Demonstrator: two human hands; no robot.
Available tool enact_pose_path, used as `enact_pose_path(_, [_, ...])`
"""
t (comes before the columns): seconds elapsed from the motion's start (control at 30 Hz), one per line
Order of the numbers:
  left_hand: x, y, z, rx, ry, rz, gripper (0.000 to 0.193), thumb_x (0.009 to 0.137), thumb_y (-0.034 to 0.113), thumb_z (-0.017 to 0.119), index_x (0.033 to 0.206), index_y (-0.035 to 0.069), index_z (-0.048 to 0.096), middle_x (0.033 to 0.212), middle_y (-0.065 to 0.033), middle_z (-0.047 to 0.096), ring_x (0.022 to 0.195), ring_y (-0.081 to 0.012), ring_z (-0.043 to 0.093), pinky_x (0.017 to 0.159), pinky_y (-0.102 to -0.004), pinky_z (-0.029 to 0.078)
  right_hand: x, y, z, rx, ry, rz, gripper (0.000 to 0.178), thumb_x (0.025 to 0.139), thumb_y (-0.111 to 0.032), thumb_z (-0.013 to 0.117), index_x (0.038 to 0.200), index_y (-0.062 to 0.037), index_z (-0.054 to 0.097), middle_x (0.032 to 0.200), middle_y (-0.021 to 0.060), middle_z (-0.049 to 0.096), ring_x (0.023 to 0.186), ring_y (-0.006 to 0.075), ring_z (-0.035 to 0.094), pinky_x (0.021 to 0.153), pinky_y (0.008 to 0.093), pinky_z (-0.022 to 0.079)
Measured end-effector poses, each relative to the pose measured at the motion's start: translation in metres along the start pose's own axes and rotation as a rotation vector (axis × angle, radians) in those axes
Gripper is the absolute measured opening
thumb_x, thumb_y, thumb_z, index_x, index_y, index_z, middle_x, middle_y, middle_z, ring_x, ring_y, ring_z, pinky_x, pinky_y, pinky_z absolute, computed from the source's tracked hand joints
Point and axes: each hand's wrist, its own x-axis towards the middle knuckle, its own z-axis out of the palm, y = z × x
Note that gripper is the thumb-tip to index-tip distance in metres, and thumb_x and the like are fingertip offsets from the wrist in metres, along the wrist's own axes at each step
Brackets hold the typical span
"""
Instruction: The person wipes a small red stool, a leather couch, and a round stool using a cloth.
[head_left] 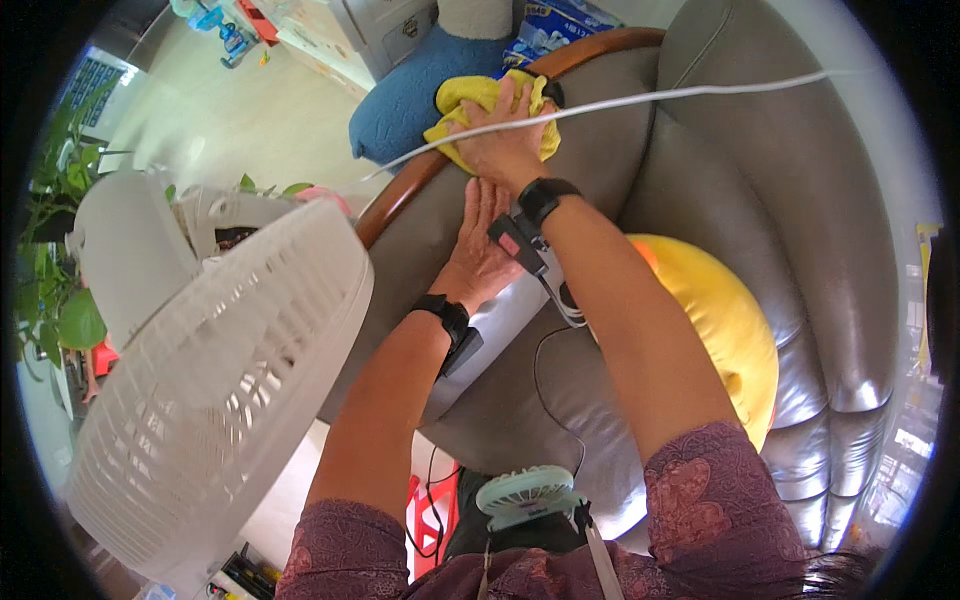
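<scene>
My right hand (505, 140) presses a yellow cloth (470, 100) against the top of a grey leather sofa (610, 160), right by its curved wooden arm rail (400, 190). The fingers are spread over the cloth and grip it. My left hand (480, 245) lies flat and open on the grey leather just below the right hand, holding nothing. Both wrists wear black bands with small devices strapped on.
A large white standing fan (210, 370) fills the left side, close to my left arm. A yellow round cushion (720, 320) lies on the sofa seat. A white cable (650, 95) crosses the sofa back. A blue cushion (410, 95) and green plants (50, 250) stand beyond.
</scene>
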Motion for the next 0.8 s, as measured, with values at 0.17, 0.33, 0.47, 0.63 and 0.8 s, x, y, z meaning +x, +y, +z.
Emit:
enact_pose_path(0.17, [-0.117,0.046,-0.035,0.063,-0.014,0.182,0.023,0.075,0.009,0.062,0.093,-0.004,0.053,0.095,-0.0188,0.056,0.095,-0.0345,0.055,0.09,-0.051,0.042,-0.047,-0.036,-0.004,-0.053,-0.004,-0.074,0.052,0.086,-0.044,0.033,0.129,-0.0174,0.047,0.143,0.0224,0.022,0.131,0.0415,0.021,0.091,0.0731,0.011])
enact_pose_path(0.33, [-0.288,0.069,-0.095,-0.001,-0.315,0.011,0.031,0.073,0.01,0.059,0.102,-0.001,0.056,0.118,-0.0201,0.05,0.121,-0.0408,0.038,0.1,-0.0613,0.026,-0.099,-0.088,-0.01,0.1,-0.102,-0.194,0.052,0.084,-0.043,0.038,0.13,-0.0196,0.046,0.143,0.0211,0.023,0.133,0.0394,0.019,0.092,0.0733,0.009])
enact_pose_path(0.47, [-0.34,0.056,-0.144,0.168,-0.127,-0.406,0.051,0.083,0.014,0.053,0.129,-0.001,0.037,0.137,-0.0236,0.031,0.129,-0.0443,0.025,0.103,-0.0656,0.013,-0.131,-0.121,-0.008,0.283,-0.065,-0.287,0.056,0.081,-0.045,0.043,0.131,-0.0203,0.044,0.143,0.0197,0.025,0.134,0.039,0.017,0.096,0.072,0.004])
enact_pose_path(0.63, [-0.307,-0.01,-0.163,0.237,0.285,-0.835,0.045,0.093,0.015,0.044,0.132,-0.004,0.033,0.134,-0.0225,0.036,0.125,-0.0367,0.032,0.104,-0.0451,0.025,-0.179,-0.19,0.014,0.651,0.025,-0.565,0.055,0.074,-0.044,0.052,0.123,-0.0209,0.05,0.133,0.0116,0.039,0.13,0.0353,0.024,0.098,0.0715,0.002])
enact_pose_path(0.8, [-0.257,-0.035,-0.183,-0.116,0.411,-0.981,0.04,0.095,0.019,0.043,0.129,-0.001,0.04,0.132,-0.0183,0.039,0.124,-0.0297,0.036,0.102,-0.038,0.032,-0.231,-0.202,-0.036,0.453,-0.177,-0.8,0.039,0.069,-0.037,0.062,0.106,-0.0255,0.062,0.134,-0.0011,0.039,0.133,0.0206,0.021,0.103,0.0643,0.007])
